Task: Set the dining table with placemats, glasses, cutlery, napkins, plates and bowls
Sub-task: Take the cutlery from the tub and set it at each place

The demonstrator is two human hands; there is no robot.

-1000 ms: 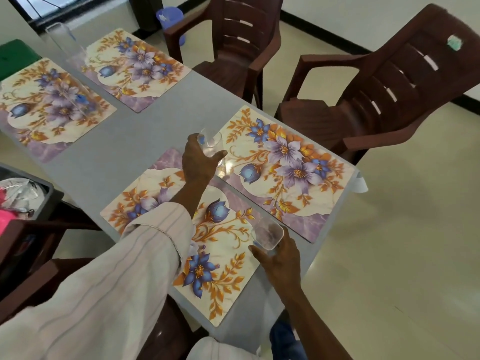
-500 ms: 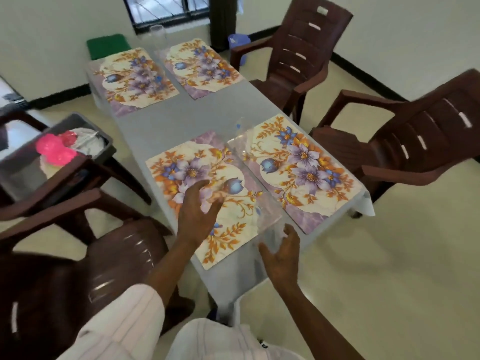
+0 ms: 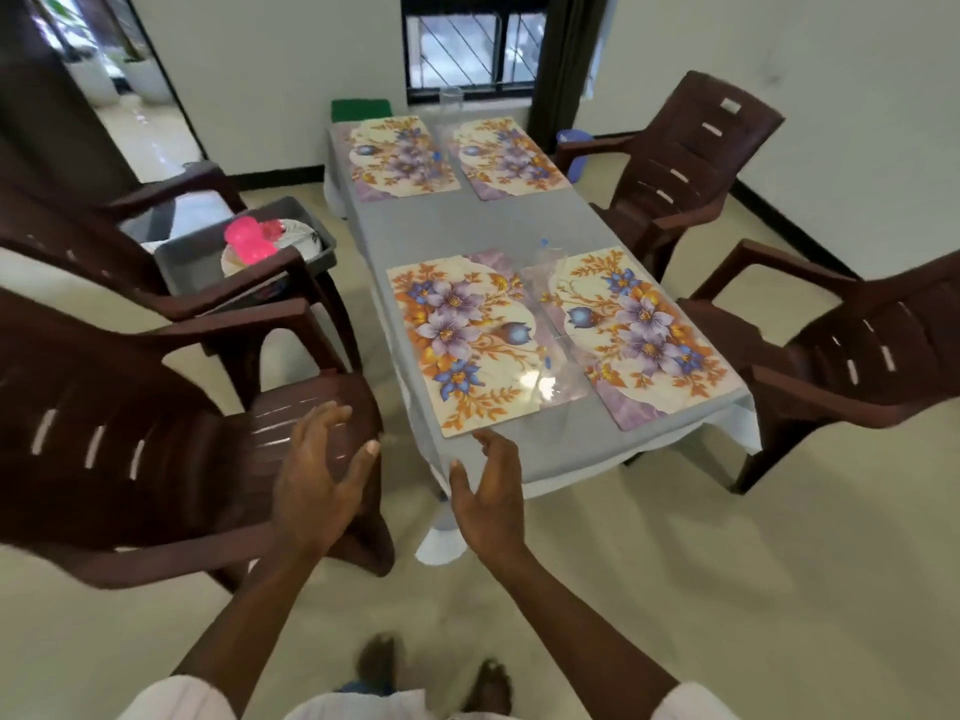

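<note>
Your left hand [image 3: 317,485] and right hand [image 3: 491,498] hang empty, fingers loosely spread, before the table [image 3: 467,226] end; a brown chair [image 3: 130,433] crowds your left, and open floor [image 3: 675,563] lies to your right.

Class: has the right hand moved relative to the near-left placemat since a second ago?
Yes. The right hand drew back from the placemat toward the person, now empty.

Four placemats [image 3: 457,345], four brown chairs [image 3: 691,148], one grey bin [image 3: 192,252]; glasses [image 3: 451,98] too blurred to count.
</note>
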